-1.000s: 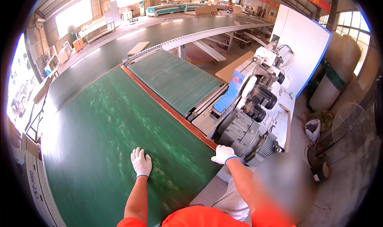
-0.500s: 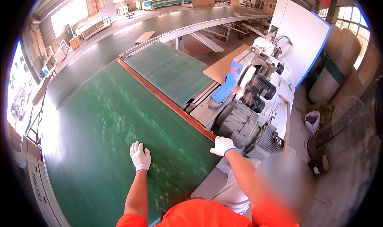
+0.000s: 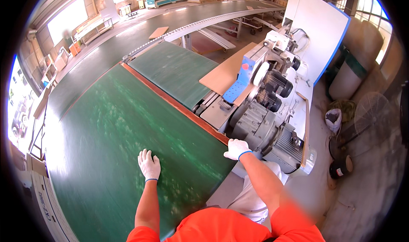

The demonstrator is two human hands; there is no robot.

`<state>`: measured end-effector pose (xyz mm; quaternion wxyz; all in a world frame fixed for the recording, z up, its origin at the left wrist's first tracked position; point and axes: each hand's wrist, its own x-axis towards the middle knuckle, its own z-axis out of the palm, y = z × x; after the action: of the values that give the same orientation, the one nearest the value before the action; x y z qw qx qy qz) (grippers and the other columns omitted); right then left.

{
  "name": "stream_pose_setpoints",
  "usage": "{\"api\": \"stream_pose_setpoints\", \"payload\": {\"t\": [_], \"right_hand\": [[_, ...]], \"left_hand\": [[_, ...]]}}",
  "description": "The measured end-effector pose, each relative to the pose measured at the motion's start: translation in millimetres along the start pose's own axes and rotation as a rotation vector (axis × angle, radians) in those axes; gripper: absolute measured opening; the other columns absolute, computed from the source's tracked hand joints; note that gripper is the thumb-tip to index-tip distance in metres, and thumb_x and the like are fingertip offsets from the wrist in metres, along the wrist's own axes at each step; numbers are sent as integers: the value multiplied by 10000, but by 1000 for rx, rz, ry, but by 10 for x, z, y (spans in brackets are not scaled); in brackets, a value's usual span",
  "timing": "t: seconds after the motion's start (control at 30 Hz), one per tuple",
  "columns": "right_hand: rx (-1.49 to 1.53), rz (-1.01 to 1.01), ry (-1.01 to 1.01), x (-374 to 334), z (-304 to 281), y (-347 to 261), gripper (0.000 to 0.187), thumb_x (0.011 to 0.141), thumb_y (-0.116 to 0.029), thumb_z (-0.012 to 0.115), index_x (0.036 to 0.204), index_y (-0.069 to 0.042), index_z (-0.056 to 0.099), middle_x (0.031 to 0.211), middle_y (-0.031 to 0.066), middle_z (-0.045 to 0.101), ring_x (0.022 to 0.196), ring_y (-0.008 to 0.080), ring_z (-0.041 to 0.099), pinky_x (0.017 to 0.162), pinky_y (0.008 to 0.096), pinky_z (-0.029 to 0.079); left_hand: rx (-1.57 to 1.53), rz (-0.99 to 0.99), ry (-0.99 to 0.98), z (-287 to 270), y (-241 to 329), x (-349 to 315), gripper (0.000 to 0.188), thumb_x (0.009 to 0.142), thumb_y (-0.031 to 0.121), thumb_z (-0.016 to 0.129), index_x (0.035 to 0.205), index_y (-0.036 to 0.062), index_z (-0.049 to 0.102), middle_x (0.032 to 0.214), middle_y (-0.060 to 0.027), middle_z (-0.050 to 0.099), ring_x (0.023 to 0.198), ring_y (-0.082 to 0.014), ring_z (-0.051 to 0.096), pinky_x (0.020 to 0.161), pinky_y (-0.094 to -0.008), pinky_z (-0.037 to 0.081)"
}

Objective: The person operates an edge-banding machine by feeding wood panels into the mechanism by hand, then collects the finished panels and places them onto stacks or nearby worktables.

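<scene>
My left hand [image 3: 149, 165], in a white glove with a blue cuff, lies flat with fingers stretched out on the wide green belt [image 3: 115, 144]. Nothing is held in it. My right hand [image 3: 237, 149], gloved the same way, sits at the belt's right edge, by the near end of an orange-brown strip [image 3: 179, 105]. Its fingers are curled, and whatever they may hold is hidden. Beyond the strip, a light brown board [image 3: 226, 74] lies partly over a smaller green belt [image 3: 172, 74], beside the machine's blue guard [image 3: 238, 88].
Grey motors [image 3: 260, 125] and a tall white panel [image 3: 313, 33] stand at the right. A roller-edged curved conveyor [image 3: 187, 14] runs across the back, with a small board [image 3: 159, 32] on it. A fan [image 3: 372, 110] and a white bag [image 3: 333, 119] are at the far right.
The light brown board has come out of the machine toward me, farther over the smaller green belt. My hands stay in nearly the same places. The view has shifted slightly.
</scene>
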<state>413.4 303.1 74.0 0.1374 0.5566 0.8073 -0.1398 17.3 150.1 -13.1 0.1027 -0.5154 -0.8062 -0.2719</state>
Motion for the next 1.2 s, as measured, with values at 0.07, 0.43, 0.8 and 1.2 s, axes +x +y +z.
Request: {"api": "stream_pose_setpoints", "payload": {"t": [0.07, 0.43, 0.8, 1.2], "right_hand": [[0, -6, 2, -6, -10, -6, 633, 834, -441, 700, 1253, 28, 637, 1235, 193, 700, 1150, 330, 694, 938, 453, 578], [17, 2, 23, -13, -1, -15, 614, 828, -432, 704, 1235, 25, 651, 1216, 196, 710, 1149, 330, 695, 937, 457, 578], [3, 4, 10, -28, -29, -27, 613, 830, -434, 698, 1236, 22, 650, 1216, 192, 708, 1149, 329, 695, 933, 458, 580], [6, 3, -2, -29, -63, -31, 623, 831, -443, 708, 1240, 22, 646, 1222, 187, 705, 1157, 325, 690, 931, 457, 583]], "left_hand": [[3, 0, 0, -2, -8, -2, 387, 903, 203, 667, 1240, 11, 668, 1444, -184, 584, 1404, -386, 475, 1216, -536, 326], [11, 7, 7, 25, -31, -13, 396, 902, 206, 666, 1247, 12, 662, 1440, -186, 586, 1401, -392, 474, 1217, -543, 324], [11, 5, 4, 3, -30, -4, 387, 909, 203, 663, 1249, 17, 667, 1449, -183, 585, 1398, -389, 482, 1214, -525, 331], [-7, -56, -4, 25, 27, 18, 412, 922, 236, 667, 1266, 9, 662, 1459, -196, 577, 1409, -402, 467, 1217, -517, 325]]}}
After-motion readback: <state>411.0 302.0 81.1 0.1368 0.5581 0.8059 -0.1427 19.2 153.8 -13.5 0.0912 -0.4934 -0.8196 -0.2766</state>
